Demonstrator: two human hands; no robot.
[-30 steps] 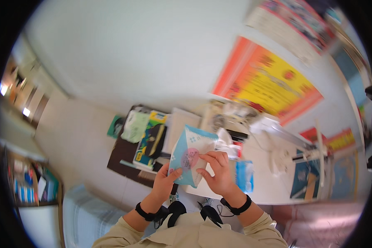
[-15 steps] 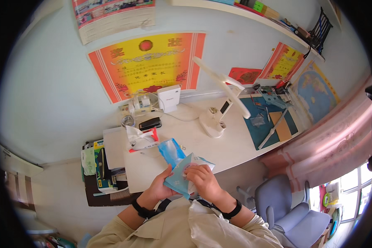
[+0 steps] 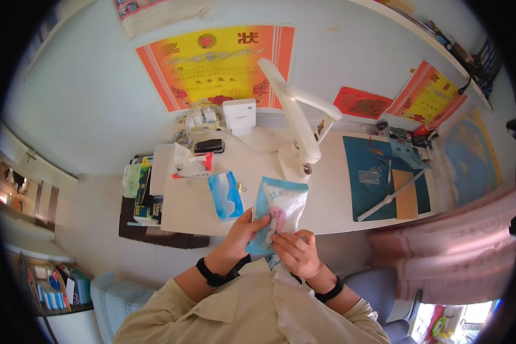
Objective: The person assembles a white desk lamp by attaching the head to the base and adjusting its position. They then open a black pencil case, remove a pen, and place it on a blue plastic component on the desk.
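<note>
Above the desk's near edge I hold a soft pack (image 3: 286, 198), light blue and white with a pink patch, that looks like tissues or wipes. My left hand (image 3: 239, 235) grips its left side, the thumb lying on its front. The fingers of my right hand (image 3: 297, 252) are closed at the pack's lower front, next to a small white bit (image 3: 269, 238) I cannot make out clearly. A blue tissue packet (image 3: 226, 195) with white showing in its opening lies on the desk left of the pack. Beside it is a small brass-coloured clip (image 3: 242, 188).
On the white desk (image 3: 258, 155) stand a white lamp (image 3: 295, 109), a white router (image 3: 239, 116), a black stapler (image 3: 210, 146) and a red-and-white tissue packet (image 3: 192, 163). A green mat (image 3: 361, 198) with tools lies right. A grey chair (image 3: 375, 286) is at lower right.
The pack has been raised and turned more upright, its front now facing me. My right hand has moved from its middle to its lower part. The view has shifted too.
</note>
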